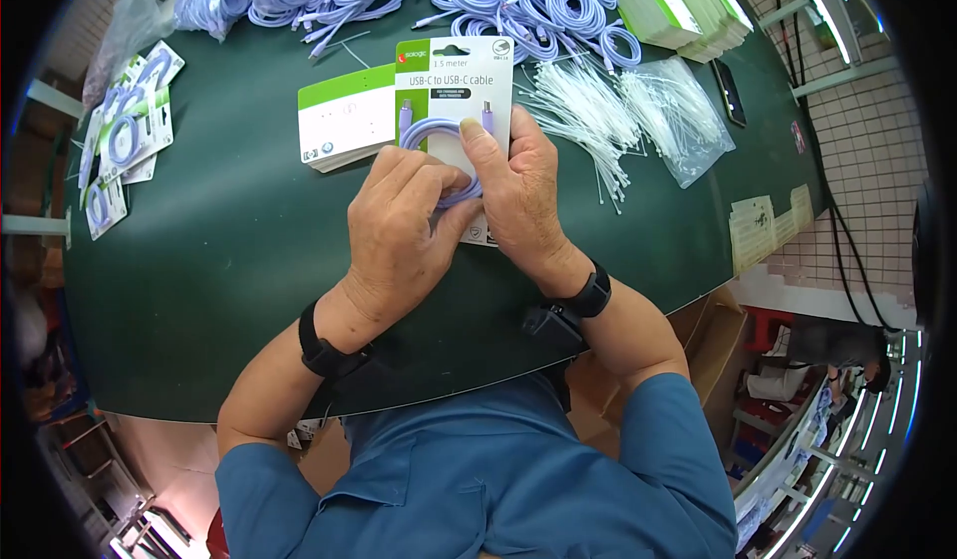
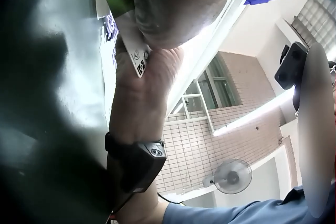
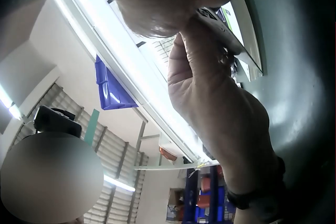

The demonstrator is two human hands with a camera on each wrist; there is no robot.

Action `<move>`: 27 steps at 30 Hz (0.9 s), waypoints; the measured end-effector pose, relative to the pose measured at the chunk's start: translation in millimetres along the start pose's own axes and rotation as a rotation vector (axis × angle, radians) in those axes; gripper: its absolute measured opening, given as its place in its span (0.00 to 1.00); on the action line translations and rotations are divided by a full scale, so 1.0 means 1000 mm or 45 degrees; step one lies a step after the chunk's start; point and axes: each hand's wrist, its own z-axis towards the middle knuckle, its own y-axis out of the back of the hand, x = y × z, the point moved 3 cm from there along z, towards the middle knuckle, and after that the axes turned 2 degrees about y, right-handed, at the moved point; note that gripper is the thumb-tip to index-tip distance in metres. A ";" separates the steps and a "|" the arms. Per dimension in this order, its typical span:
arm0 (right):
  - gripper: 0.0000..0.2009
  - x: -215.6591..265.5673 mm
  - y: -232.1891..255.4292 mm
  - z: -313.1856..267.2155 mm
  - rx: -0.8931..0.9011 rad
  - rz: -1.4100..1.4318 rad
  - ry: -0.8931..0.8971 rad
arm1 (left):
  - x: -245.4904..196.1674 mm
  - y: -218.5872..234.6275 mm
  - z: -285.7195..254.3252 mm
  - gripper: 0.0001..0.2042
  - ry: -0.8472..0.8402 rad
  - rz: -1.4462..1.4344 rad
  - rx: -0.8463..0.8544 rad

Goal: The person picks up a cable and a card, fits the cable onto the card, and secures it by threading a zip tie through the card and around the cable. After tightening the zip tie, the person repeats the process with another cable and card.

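A white-and-green cable card (image 1: 462, 69), printed "USB-C to USB-C cable", stands raised above the table in front of the person. On its front lies a coiled lavender USB-C cable (image 1: 427, 131), its two plugs side by side near the top. The right hand (image 1: 523, 198) grips the card's right side, thumb across the coil on the front and fingers behind. At the lower left of the coil, the left hand (image 1: 394, 222) pinches the cable with curled fingers. In the left wrist view the card's lower corner (image 2: 137, 56) shows between the hands.
Behind the hands sits a stack of blank cards (image 1: 344, 126). Coiled lavender cables (image 1: 538, 1) heap along the back. White cable ties (image 1: 588, 111) spread at the right beside a phone (image 1: 729, 91). Carded cables (image 1: 130, 126) pile at the left, and more card stacks (image 1: 653, 6) stand back right.
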 end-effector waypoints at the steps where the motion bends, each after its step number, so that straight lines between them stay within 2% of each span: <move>1: 0.10 0.000 0.000 0.000 -0.017 -0.010 0.019 | 0.001 -0.001 0.000 0.14 0.014 -0.016 0.000; 6: 0.11 -0.002 -0.004 0.008 -0.061 -0.030 0.076 | 0.006 -0.007 0.001 0.13 0.042 -0.085 0.001; 9: 0.11 -0.009 0.003 0.000 -0.049 -0.063 0.057 | 0.004 -0.008 0.001 0.12 -0.109 -0.007 0.004; 13: 0.12 -0.004 0.002 0.006 -0.008 -0.123 0.110 | 0.006 -0.008 0.001 0.11 -0.147 0.059 0.106; 15: 0.13 -0.002 0.005 0.006 0.001 -0.215 0.092 | 0.011 -0.008 0.003 0.12 -0.206 0.074 0.067; 18: 0.14 0.006 0.007 0.014 0.002 -0.076 0.097 | 0.012 0.002 0.007 0.14 -0.278 0.062 0.031; 21: 0.15 0.011 0.012 0.013 -0.025 0.053 0.102 | 0.011 0.027 0.012 0.22 -0.103 0.035 -0.325; 22: 0.16 0.012 0.014 0.011 -0.031 0.117 0.107 | 0.014 0.027 0.011 0.22 -0.114 0.037 -0.324; 25: 0.17 0.013 0.012 0.008 -0.032 0.239 0.123 | 0.048 0.018 0.001 0.28 0.697 -0.846 -0.355; 26: 0.18 0.013 0.011 0.008 -0.035 0.290 0.128 | 0.046 0.020 0.001 0.28 0.689 -0.842 -0.363; 27: 0.18 0.012 0.010 0.007 -0.037 0.338 0.130 | 0.041 0.015 -0.002 0.29 0.787 -1.118 -0.268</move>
